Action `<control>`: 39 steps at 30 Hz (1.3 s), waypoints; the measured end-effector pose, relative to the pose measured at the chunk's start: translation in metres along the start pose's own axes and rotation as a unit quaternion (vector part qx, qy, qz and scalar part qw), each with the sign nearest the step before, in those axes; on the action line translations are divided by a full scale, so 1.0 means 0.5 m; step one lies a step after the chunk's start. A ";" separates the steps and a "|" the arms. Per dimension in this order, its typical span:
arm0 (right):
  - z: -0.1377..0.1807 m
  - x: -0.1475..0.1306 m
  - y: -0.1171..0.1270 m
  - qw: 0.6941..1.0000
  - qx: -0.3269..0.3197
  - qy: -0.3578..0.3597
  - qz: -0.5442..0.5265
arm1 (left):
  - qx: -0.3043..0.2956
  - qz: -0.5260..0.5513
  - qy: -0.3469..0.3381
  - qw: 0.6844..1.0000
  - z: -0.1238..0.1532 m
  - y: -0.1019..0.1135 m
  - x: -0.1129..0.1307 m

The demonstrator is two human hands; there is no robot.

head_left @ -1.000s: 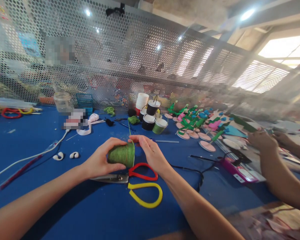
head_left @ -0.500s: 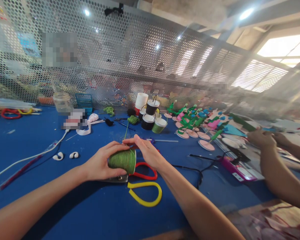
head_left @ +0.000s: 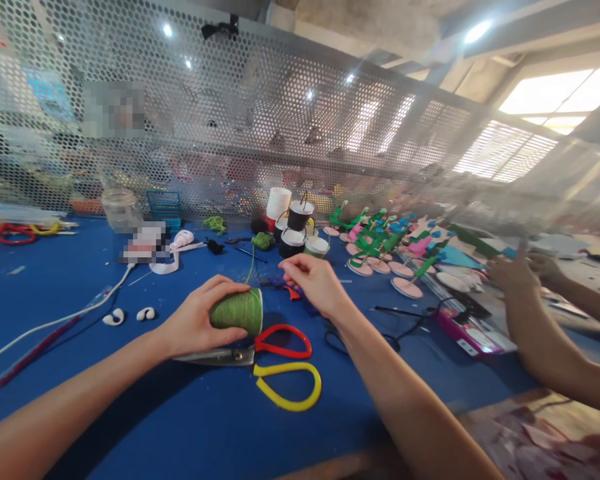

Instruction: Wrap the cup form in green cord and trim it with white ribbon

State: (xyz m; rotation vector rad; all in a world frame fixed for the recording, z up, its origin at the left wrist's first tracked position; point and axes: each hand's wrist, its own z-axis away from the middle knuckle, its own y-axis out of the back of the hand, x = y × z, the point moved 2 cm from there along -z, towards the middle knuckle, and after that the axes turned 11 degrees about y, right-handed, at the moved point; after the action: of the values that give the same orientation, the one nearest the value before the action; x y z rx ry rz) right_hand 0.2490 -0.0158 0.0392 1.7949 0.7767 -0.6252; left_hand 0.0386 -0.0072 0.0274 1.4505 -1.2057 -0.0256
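My left hand [head_left: 200,313] is wrapped around a paper cup covered in green yarn [head_left: 237,312], tilted on its side with its white rim to the right. A green strand runs from the cup up to a small ball of green yarn [head_left: 263,241]. Apart from the cup, to its upper right, my right hand [head_left: 315,283] is closed in a pinch; what its fingertips hold, if anything, cannot be made out. Below the cup lie scissors [head_left: 287,387] with one red and one yellow handle, their blades partly under my left hand.
Behind are stacked white cups [head_left: 279,203], black-wrapped cups [head_left: 293,243] and several green craft flowers on round pink bases [head_left: 407,288]. A pink power strip [head_left: 463,330] lies right, near a co-worker's hands [head_left: 515,270]. Left are white earbuds [head_left: 114,317] and a white cable [head_left: 95,300].
My right hand has come away from the cup to the right and its fingers have closed into a pinch. The left hand keeps hold of the cup. The view has shifted slightly.
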 end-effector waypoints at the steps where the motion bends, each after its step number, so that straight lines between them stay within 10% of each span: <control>1: -0.007 0.010 0.016 1.000 0.009 -0.008 0.020 | 0.012 0.004 0.005 1.000 -0.002 0.003 -0.003; 9: -0.010 0.090 0.037 0.977 -0.052 -0.086 0.189 | 0.073 0.001 0.000 0.997 -0.010 0.008 -0.021; 21: 0.005 0.121 0.009 0.984 -0.067 -0.114 0.120 | 0.107 -0.046 -0.077 0.990 -0.002 0.003 -0.021; 33: 0.048 0.017 0.039 0.981 -0.013 -0.064 -0.183 | 0.114 -0.080 -0.089 0.986 -0.004 0.014 -0.030; 39: 0.079 -0.022 0.036 0.991 -0.030 -0.004 -0.130 | 0.138 -0.062 -0.049 0.987 -0.012 0.023 -0.046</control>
State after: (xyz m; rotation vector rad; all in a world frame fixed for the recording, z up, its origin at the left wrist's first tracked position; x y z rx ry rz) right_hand 0.2534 -0.0600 0.0451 1.6487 1.0232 -0.7714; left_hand 0.0245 0.0148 0.0242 1.7829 -1.2325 -0.0164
